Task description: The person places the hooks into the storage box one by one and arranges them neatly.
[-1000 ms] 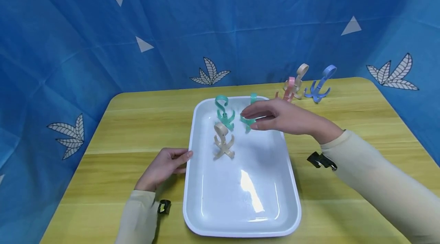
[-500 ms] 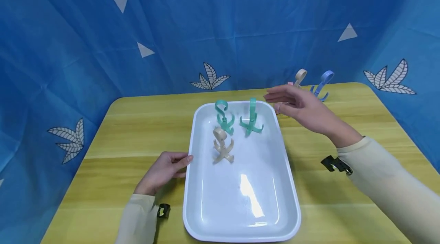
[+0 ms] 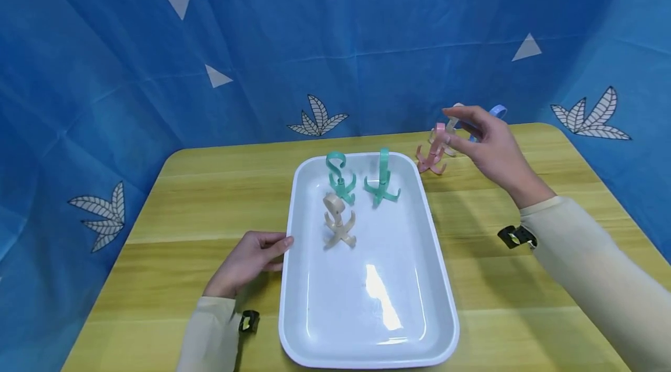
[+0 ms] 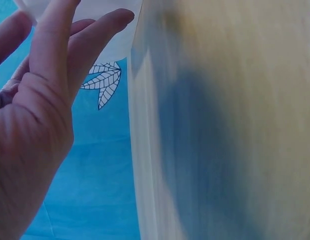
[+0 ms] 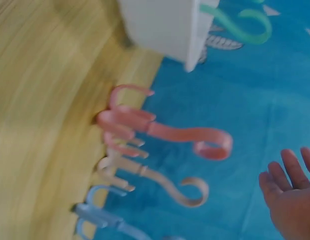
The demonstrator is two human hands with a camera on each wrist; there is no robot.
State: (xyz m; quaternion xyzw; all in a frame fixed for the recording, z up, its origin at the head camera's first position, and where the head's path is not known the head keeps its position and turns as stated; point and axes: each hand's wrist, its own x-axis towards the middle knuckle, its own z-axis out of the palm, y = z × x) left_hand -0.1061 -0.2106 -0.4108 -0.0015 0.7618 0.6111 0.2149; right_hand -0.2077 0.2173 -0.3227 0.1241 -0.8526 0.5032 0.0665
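Note:
My left hand [image 3: 246, 258] holds the left rim of a white tray [image 3: 367, 325], thumb on the edge and the fingers against its outer side. In the left wrist view, fingertips [image 4: 120, 20] lie on the tray's wall. Past the tray's far right corner, my right hand [image 3: 490, 148] hovers with thumb and forefinger spread, overlapping a beige claw hook and a blue claw hook [image 3: 498, 111] in the head view. The right wrist view shows this hand apart from the pink claw hook [image 5: 180, 132], beige claw hook [image 5: 167, 182] and blue claw hook [image 5: 97, 215], which stand in a row.
Inside the tray stand two green claw hooks, one at the far left [image 3: 342, 186] and one at the far right [image 3: 384, 183], with a beige claw hook [image 3: 339, 226] nearer. A blue patterned cloth [image 3: 251, 22] rises behind the wooden table [image 3: 220, 197].
My right hand has moved from above the right green hook in the tray to the right, over the hooks on the table. The left hand keeps its place at the rim.

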